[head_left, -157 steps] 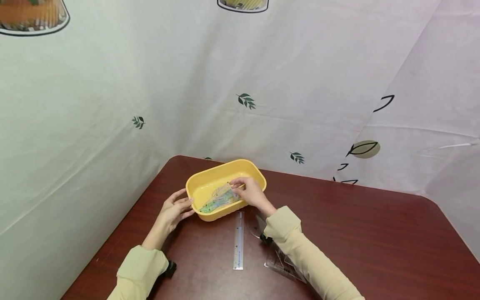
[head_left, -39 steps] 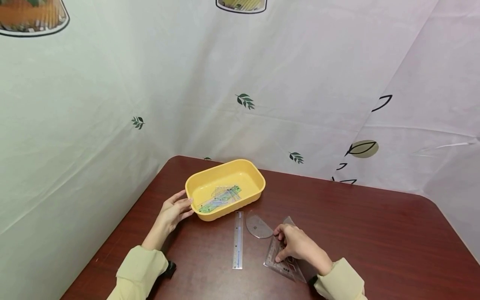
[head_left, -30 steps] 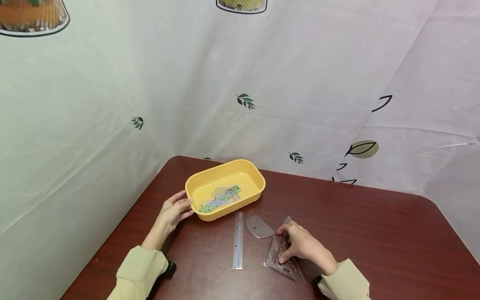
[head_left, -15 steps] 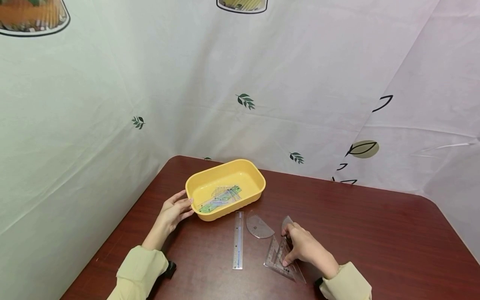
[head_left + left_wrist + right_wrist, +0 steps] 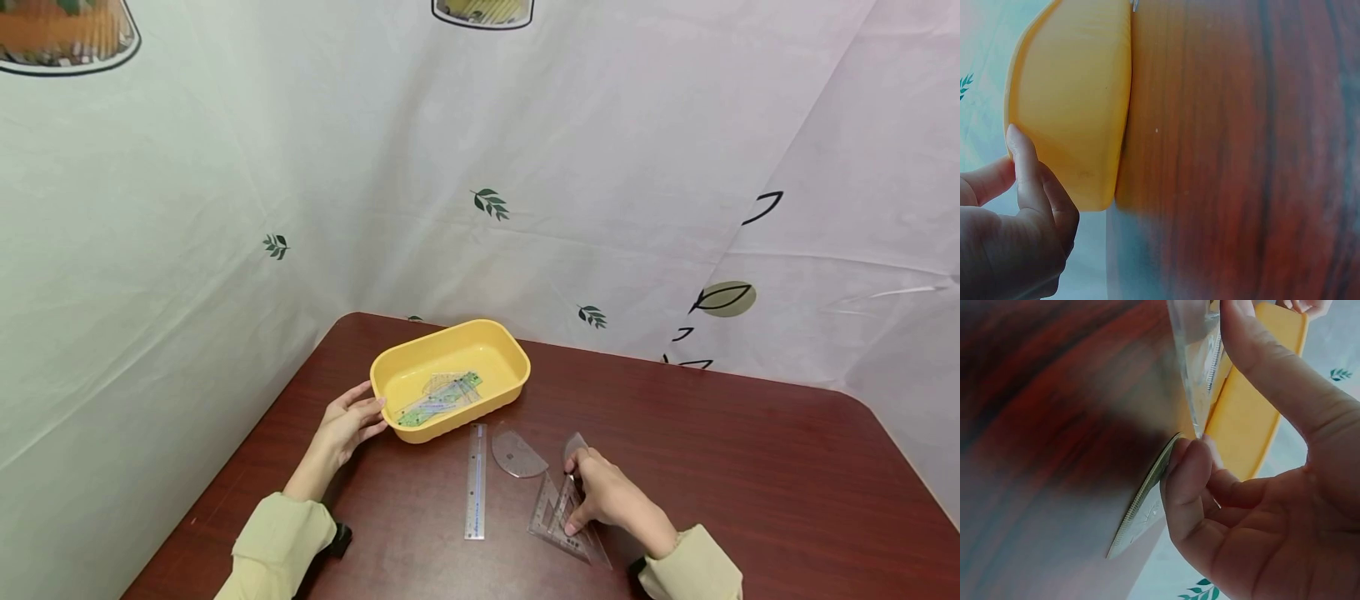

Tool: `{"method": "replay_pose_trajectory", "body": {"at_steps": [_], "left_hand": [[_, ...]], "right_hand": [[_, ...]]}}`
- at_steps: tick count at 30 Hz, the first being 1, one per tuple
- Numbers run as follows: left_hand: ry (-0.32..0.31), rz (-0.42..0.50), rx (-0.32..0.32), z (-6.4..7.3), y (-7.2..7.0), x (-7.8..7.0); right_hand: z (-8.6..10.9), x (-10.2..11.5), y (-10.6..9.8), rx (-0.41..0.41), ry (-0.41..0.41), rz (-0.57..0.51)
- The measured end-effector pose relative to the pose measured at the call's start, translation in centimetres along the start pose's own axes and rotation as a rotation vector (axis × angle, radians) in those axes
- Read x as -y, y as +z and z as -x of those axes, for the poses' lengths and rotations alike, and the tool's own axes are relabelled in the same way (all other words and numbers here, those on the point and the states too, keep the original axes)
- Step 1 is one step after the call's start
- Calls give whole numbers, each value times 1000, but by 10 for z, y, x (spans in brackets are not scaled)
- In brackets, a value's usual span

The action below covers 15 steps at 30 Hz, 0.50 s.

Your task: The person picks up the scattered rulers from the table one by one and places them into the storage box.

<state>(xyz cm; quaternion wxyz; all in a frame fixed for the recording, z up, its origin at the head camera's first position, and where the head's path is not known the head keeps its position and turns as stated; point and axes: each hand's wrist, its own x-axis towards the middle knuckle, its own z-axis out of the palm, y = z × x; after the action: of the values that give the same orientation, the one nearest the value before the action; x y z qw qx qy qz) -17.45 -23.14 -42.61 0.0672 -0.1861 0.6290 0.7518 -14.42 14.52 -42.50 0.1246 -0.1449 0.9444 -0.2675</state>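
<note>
My left hand [image 5: 343, 427] grips the near left end of a yellow plastic tub [image 5: 510, 392], fingers on its outer wall in the left wrist view. Several clear and green-printed rulers [image 5: 441, 402] lie inside it. At the right, my right hand [image 5: 611, 496] pinches a clear set square [image 5: 564, 510] between thumb and fingertips, low over the table; another clear triangle [image 5: 542, 512] overlaps it. Beyond the fingertips pokes a clear piece [image 5: 1141, 519] with a scale along its edge, partly hidden by the hand. A clear protractor [image 5: 517, 454] and straight ruler [image 5: 476, 483] lie to the left.
All this is on a dark red wooden table [image 5: 712, 450]. White cloth [image 5: 600, 167] with leaf prints hangs behind it and along the left side. The ruler and protractor lie right in front of the tub.
Five seconds ago my right hand was in the tub at the rulers; it then came to the set squares. Over the last second its fingers shifted slightly right. My left hand stayed put.
</note>
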Motion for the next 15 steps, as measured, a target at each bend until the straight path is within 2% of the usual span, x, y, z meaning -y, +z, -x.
{"method": "replay_pose_trajectory", "body": {"at_steps": [10,15], "left_hand": [[-6,-11,-4,1,0,-1],[-7,-4,-3,1,0,-1]], "right_hand": [[2,-6,-2,35,-157,-112],[1,-9,-7,118,-190,-263]]}}
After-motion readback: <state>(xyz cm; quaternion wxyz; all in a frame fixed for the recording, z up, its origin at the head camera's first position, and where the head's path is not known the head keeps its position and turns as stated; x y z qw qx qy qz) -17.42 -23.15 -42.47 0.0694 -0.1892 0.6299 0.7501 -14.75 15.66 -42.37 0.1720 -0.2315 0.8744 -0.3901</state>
